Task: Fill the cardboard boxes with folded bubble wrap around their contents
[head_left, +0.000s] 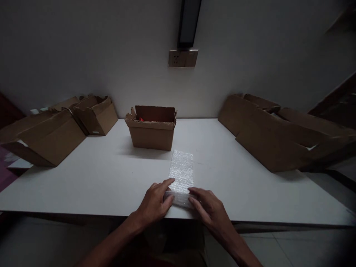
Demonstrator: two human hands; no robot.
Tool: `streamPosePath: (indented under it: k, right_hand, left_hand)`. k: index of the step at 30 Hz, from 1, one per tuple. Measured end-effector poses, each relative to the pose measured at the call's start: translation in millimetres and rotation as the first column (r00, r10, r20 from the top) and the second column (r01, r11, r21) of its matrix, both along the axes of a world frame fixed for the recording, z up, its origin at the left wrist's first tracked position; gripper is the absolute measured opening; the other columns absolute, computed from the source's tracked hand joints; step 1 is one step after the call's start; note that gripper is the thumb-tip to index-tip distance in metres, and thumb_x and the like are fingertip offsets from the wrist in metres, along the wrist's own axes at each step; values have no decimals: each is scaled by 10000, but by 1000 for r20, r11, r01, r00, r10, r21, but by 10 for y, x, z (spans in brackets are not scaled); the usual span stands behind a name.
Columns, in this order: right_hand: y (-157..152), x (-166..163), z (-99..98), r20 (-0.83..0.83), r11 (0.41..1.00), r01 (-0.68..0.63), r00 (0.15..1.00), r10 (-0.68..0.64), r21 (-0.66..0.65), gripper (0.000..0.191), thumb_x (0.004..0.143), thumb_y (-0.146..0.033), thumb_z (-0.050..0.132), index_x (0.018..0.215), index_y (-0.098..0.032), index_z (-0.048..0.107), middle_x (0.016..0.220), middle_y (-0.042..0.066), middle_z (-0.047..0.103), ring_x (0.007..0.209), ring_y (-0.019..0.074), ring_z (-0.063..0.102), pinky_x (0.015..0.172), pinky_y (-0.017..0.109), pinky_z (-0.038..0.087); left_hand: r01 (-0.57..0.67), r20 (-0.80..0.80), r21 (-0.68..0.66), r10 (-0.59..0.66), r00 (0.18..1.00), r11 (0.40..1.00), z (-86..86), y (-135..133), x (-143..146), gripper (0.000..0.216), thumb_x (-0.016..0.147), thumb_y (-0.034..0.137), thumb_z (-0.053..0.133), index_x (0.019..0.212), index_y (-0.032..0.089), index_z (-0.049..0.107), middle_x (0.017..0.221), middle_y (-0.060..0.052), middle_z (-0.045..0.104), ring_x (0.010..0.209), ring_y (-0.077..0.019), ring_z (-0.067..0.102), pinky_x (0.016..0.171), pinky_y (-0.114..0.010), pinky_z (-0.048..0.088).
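A strip of clear bubble wrap lies on the white table, reaching from near the front edge toward the box behind it. Its near end is folded or rolled over into a thicker bundle; whether anything is inside cannot be made out. My left hand grips the left end of that fold between thumb and fingers. At the right end, my right hand holds it the same way, thumb in front and fingers behind.
An open cardboard box with something red inside stands behind the wrap. More open cardboard boxes stand at the left and right. The white table ends just below my hands. A wall socket is at the back.
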State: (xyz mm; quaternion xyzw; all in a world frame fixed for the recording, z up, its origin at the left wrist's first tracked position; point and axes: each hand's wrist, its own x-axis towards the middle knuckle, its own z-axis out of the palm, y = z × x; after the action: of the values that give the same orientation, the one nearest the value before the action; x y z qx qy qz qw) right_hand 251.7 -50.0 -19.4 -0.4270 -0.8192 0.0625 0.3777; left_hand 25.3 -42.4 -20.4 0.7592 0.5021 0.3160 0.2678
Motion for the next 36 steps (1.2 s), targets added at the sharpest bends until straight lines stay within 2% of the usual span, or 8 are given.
streamPosePath:
  k: [4, 10, 16, 21, 26, 29, 32, 36]
  right_hand:
    - [0, -1, 32, 140, 983, 31, 989, -56, 179, 304, 903, -210, 596, 1207, -213, 588, 1184, 115, 678, 1078, 257, 617, 882, 418, 476]
    - [91, -103, 18, 260, 996, -77, 964, 60, 55, 216, 906, -129, 545, 1087, -195, 643, 979, 68, 743, 857, 214, 648, 807, 400, 474]
    - [0, -7, -12, 77, 986, -81, 993, 93, -144, 258, 943, -235, 552, 1192, -239, 622, 981, 49, 744, 858, 187, 671, 743, 329, 538]
    - [-4, -1, 16, 228, 998, 12, 973, -27, 68, 380, 882, -280, 616, 1257, -225, 591, 1288, 134, 639, 1122, 290, 607, 895, 465, 495]
    - [31, -63, 29, 245, 998, -47, 969, 36, 41, 227, 932, -199, 528, 1130, -216, 639, 1010, 88, 739, 873, 230, 658, 798, 418, 508]
    - [2, -54, 6, 126, 993, -82, 988, 92, -81, 204, 959, -237, 520, 1123, -223, 641, 919, 63, 740, 810, 204, 656, 734, 363, 533]
    - [-45, -24, -10, 102, 991, -76, 991, 87, -110, 249, 950, -263, 546, 1187, -241, 619, 1037, 70, 729, 918, 215, 663, 786, 372, 544]
    - [-49, -32, -11, 225, 998, -23, 974, 9, 62, 432, 880, -284, 626, 1301, -209, 558, 1324, 144, 609, 1142, 292, 590, 896, 465, 499]
  left_hand:
    - [-45, -41, 30, 46, 998, 999, -58, 172, 76, 485, 847, 180, 564, 1330, 160, 523, 1082, -97, 689, 922, -234, 639, 866, -420, 522]
    - [42, -54, 282, -28, 998, 958, -86, 67, 31, 471, 838, 225, 629, 1293, 169, 521, 1188, -122, 647, 1091, -275, 578, 949, -474, 470]
    - [91, 26, 94, -94, 995, 991, 25, -105, -57, 551, 845, 125, 540, 1383, 204, 453, 1088, -75, 697, 969, -210, 632, 894, -396, 510]
    - [-1, -41, 104, 5, 999, 995, -46, 105, 21, 476, 870, 178, 541, 1343, 158, 497, 1170, -132, 663, 1053, -267, 610, 933, -469, 495]
    - [109, -42, 269, -102, 994, 957, -71, 10, -37, 532, 819, 201, 629, 1333, 176, 491, 1290, -130, 603, 1183, -282, 535, 1028, -489, 431]
    - [146, 1, 179, -148, 989, 973, -32, -142, -91, 624, 774, 79, 563, 1377, 196, 455, 1185, -86, 666, 1060, -229, 594, 971, -424, 476]
    - [62, 25, 44, -63, 998, 997, -20, -170, -87, 641, 770, 98, 562, 1394, 198, 455, 1176, -91, 678, 1002, -223, 621, 914, -397, 511]
    - [-83, -98, 84, 91, 991, 993, -72, -13, -30, 547, 826, 192, 566, 1366, 169, 483, 1197, -135, 660, 1053, -284, 606, 944, -495, 487]
